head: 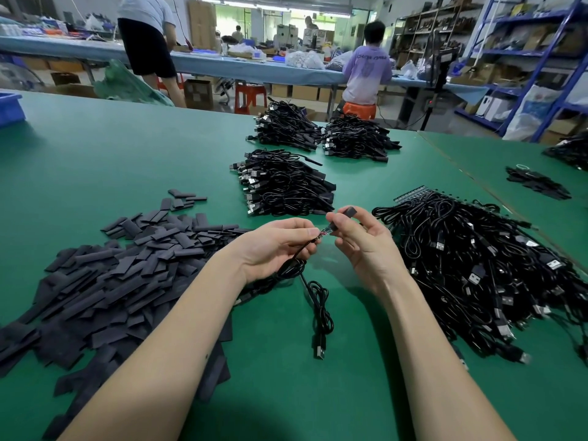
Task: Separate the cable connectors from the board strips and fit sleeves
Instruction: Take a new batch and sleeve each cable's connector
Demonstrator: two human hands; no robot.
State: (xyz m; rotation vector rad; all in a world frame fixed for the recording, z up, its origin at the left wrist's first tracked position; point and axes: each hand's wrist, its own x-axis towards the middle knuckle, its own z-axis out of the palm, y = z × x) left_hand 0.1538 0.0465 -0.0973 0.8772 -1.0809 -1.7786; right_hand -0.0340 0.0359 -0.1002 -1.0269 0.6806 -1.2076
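Cable [294, 265] gripped by left hand [273, 246], sleeve [348, 213] in right hand [359, 243]

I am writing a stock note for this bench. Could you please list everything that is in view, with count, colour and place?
sleeves: one big pile, dark grey, table left
bundled cable stacks: three, black, table centre, far side
loose cable heap: one, black, table right
cable in hand: one, black, hanging to the table
sleeve in hand: one, dark
bin: one, blue, far left
table: green
left hand: holds the cable
right hand: pinches the sleeve at the cable end
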